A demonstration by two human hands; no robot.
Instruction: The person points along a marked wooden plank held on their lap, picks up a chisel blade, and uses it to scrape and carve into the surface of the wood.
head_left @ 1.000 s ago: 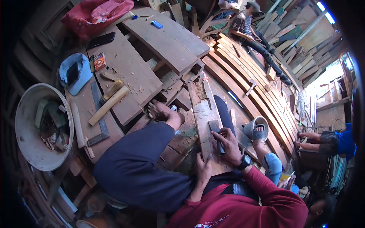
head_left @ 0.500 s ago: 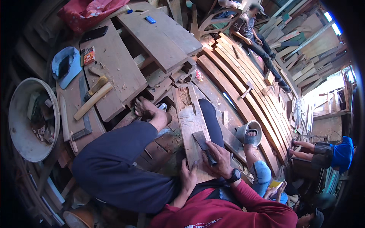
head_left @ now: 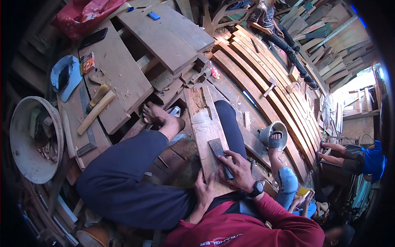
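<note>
A long carved wooden board point(head_left: 204, 123) lies lengthwise between my legs, its near end in my lap. My right hand point(head_left: 236, 169), with a watch on the wrist, grips a flat dark chisel-like blade point(head_left: 217, 150) laid on the board's right side. My left hand point(head_left: 204, 189) presses flat on the board's near end, just left of the right hand. My bare left foot point(head_left: 157, 116) rests beside the board.
A wooden mallet point(head_left: 96, 111) and a metal square point(head_left: 86, 127) lie on planks point(head_left: 119, 78) at the left. A large round metal basin point(head_left: 18, 144) holds scraps. Curved planks point(head_left: 263, 78) fan out on the right, where other people sit; one sandalled foot point(head_left: 275, 140) is close.
The view has shifted slightly. My right hand with the blade has slid a little down the board toward me; the left hand stays on the near end.
</note>
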